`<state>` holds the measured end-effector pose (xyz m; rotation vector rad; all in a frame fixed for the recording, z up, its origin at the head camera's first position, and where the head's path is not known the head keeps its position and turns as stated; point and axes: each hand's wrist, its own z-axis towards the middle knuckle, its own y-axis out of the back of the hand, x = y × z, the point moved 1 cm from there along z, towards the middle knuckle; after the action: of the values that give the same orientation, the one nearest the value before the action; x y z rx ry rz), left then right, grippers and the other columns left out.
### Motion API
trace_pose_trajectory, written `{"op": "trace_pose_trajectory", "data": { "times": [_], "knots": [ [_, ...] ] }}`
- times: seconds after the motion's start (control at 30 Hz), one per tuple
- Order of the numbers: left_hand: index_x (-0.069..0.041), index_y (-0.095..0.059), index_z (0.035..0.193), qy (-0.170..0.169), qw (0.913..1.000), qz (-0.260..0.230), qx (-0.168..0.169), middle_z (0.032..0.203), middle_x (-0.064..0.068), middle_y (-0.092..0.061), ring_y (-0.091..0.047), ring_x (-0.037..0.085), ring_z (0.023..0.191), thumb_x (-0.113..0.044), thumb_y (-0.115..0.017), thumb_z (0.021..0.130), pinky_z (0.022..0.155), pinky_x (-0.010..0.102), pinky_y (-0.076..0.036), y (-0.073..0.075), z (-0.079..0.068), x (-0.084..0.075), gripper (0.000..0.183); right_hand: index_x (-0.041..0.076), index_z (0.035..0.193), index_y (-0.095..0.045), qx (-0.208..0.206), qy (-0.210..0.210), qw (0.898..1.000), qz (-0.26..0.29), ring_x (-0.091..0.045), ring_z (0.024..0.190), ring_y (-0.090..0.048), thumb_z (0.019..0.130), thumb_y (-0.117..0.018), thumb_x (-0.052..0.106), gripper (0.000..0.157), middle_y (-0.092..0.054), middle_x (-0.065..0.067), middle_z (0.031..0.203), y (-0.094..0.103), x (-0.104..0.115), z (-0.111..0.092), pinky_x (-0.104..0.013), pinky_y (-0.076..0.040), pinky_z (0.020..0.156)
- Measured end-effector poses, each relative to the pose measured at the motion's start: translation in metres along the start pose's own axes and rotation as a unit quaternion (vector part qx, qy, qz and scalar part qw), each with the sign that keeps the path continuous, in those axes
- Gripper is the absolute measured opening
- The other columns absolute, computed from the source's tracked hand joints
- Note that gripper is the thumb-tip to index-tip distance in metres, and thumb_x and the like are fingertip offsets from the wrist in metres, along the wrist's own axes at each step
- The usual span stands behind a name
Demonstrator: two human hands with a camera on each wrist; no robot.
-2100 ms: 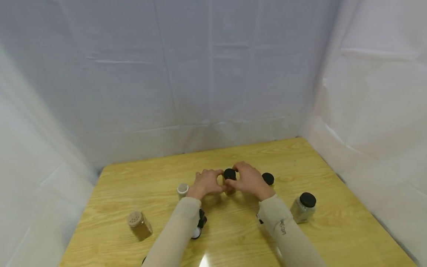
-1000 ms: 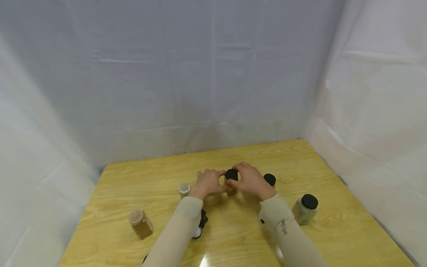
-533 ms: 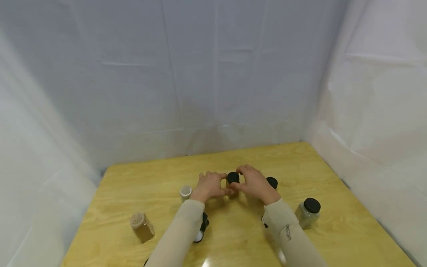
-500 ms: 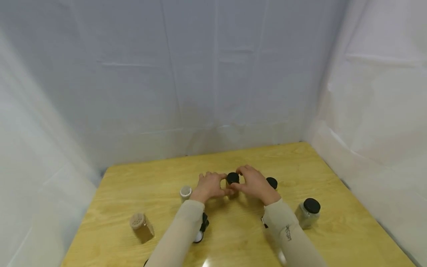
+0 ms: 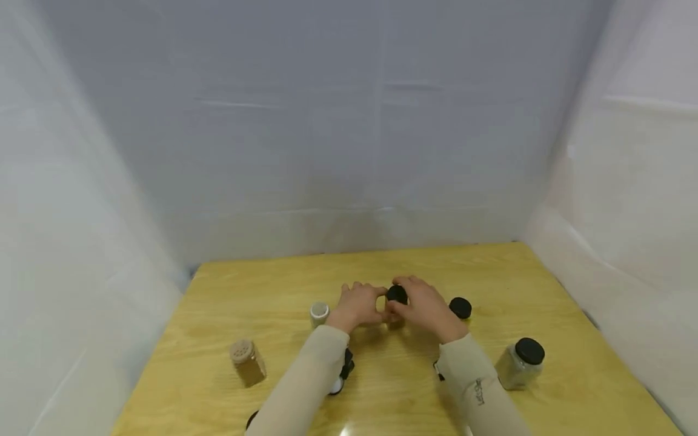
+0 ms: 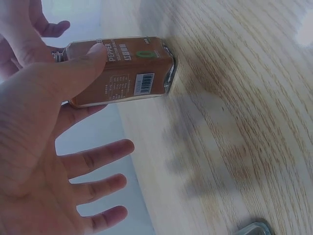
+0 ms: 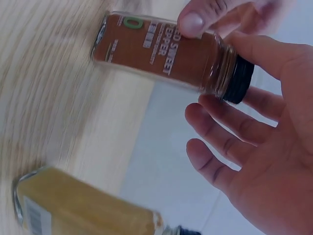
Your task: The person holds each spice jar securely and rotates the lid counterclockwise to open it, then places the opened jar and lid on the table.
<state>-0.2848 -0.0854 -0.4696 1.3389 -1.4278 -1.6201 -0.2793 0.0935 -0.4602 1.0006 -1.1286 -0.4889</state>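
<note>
A glass spice jar of red sweet pepper powder (image 7: 156,51) stands upright on the wooden table, its label readable in the right wrist view. My left hand (image 5: 358,306) pinches the jar's body between thumb and index finger, the other fingers spread out. At the top, my right hand (image 5: 425,309) has its thumb and fingers round the black cap (image 7: 239,81), which sits on the jar's neck. Just right of that hand is a jar of yellowish powder (image 7: 83,203) with a black cap (image 5: 460,307).
A larger clear jar with a black lid (image 5: 521,364) stands to the right. Left are a white-rimmed jar (image 5: 319,313) and a brown jar with a perforated top (image 5: 248,363). A black-edged lid with a white inside (image 5: 337,386) is partly hidden by the left forearm.
The head view has swung left, so everything appears further right in it. Both hands keep their places on the red pepper jar and its cap.
</note>
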Motion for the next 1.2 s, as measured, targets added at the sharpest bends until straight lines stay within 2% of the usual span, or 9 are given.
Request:
{"op": "trace_pose_trajectory", "data": {
  "times": [0.13, 0.3, 0.4, 0.5, 0.67, 0.9, 1.07, 1.2],
  "knots": [
    [-0.025, -0.059, 0.152, 0.006, 0.9999, 0.006, 0.005, 0.146, 0.010, -0.066, -0.053, 0.045, 0.140, -0.060, -0.075, 0.092, 0.120, 0.072, -0.027, 0.000, 0.004, -0.003, 0.071, 0.004, 0.148, -0.054, 0.000, -0.009, 1.000, 0.008, -0.041, 0.129, -0.062, 0.102, -0.072, 0.034, 0.058, -0.059, -0.022, 0.146, 0.008, -0.009, -0.005, -0.059, -0.052, 0.103],
    [-0.023, -0.059, 0.152, 0.010, 0.9999, 0.004, 0.006, 0.146, 0.011, -0.065, -0.053, 0.044, 0.140, -0.059, -0.077, 0.091, 0.121, 0.071, -0.027, 0.003, 0.003, 0.002, 0.073, 0.001, 0.133, -0.064, 0.012, -0.001, 1.000, 0.013, -0.035, 0.112, -0.067, 0.102, -0.071, 0.026, 0.040, -0.064, -0.019, 0.132, 0.012, -0.011, -0.005, -0.051, -0.057, 0.092],
    [-0.021, -0.059, 0.152, 0.007, 0.9999, -0.001, 0.008, 0.146, 0.013, -0.065, -0.053, 0.045, 0.139, -0.057, -0.077, 0.091, 0.120, 0.072, -0.027, 0.005, 0.000, 0.006, 0.072, 0.001, 0.133, -0.065, 0.022, -0.003, 1.000, 0.017, -0.036, 0.114, -0.067, 0.102, -0.070, 0.025, 0.040, -0.064, -0.019, 0.134, 0.011, -0.007, -0.003, -0.053, -0.056, 0.094],
    [-0.020, -0.060, 0.151, 0.007, 1.0000, -0.005, 0.004, 0.145, 0.014, -0.066, -0.053, 0.046, 0.139, -0.057, -0.077, 0.092, 0.120, 0.073, -0.028, 0.007, -0.003, 0.010, 0.072, 0.000, 0.139, -0.062, 0.030, -0.001, 0.999, 0.023, -0.038, 0.124, -0.064, 0.102, -0.070, 0.031, 0.049, -0.062, -0.020, 0.141, 0.006, -0.001, 0.001, -0.056, -0.054, 0.101],
    [-0.021, -0.061, 0.150, 0.006, 0.9999, 0.002, -0.009, 0.140, 0.015, -0.069, -0.056, 0.046, 0.135, -0.058, -0.076, 0.092, 0.118, 0.074, -0.029, 0.008, -0.004, 0.015, 0.070, 0.000, 0.147, -0.056, 0.022, 0.003, 1.000, 0.016, -0.039, 0.128, -0.063, 0.103, -0.068, 0.038, 0.059, -0.057, -0.022, 0.150, -0.003, 0.009, 0.010, -0.056, -0.053, 0.104],
    [-0.022, -0.060, 0.151, 0.007, 1.0000, 0.003, -0.004, 0.141, 0.015, -0.068, -0.055, 0.048, 0.136, -0.058, -0.076, 0.092, 0.118, 0.075, -0.028, 0.009, -0.007, 0.012, 0.071, 0.003, 0.150, -0.054, 0.020, -0.024, 0.999, 0.028, -0.039, 0.134, -0.060, 0.102, -0.071, 0.040, 0.063, -0.055, -0.020, 0.153, -0.001, 0.005, 0.009, -0.058, -0.051, 0.106],
    [-0.021, -0.058, 0.153, 0.013, 0.9999, 0.010, 0.002, 0.144, 0.015, -0.066, -0.054, 0.048, 0.137, -0.059, -0.076, 0.092, 0.119, 0.073, -0.028, 0.011, -0.007, 0.012, 0.074, 0.005, 0.140, -0.060, 0.024, -0.016, 0.999, 0.046, -0.039, 0.128, -0.062, 0.101, -0.073, 0.037, 0.052, -0.061, -0.019, 0.143, 0.008, 0.001, 0.004, -0.056, -0.053, 0.101],
    [-0.023, -0.057, 0.154, 0.016, 0.9998, 0.010, 0.004, 0.146, 0.014, -0.065, -0.051, 0.049, 0.140, -0.060, -0.076, 0.091, 0.120, 0.072, -0.027, 0.011, -0.006, 0.014, 0.075, 0.005, 0.137, -0.062, 0.030, -0.002, 0.999, 0.041, -0.035, 0.119, -0.065, 0.102, -0.072, 0.031, 0.045, -0.062, -0.017, 0.142, 0.010, 0.002, 0.004, -0.052, -0.056, 0.096]
  ]
}}
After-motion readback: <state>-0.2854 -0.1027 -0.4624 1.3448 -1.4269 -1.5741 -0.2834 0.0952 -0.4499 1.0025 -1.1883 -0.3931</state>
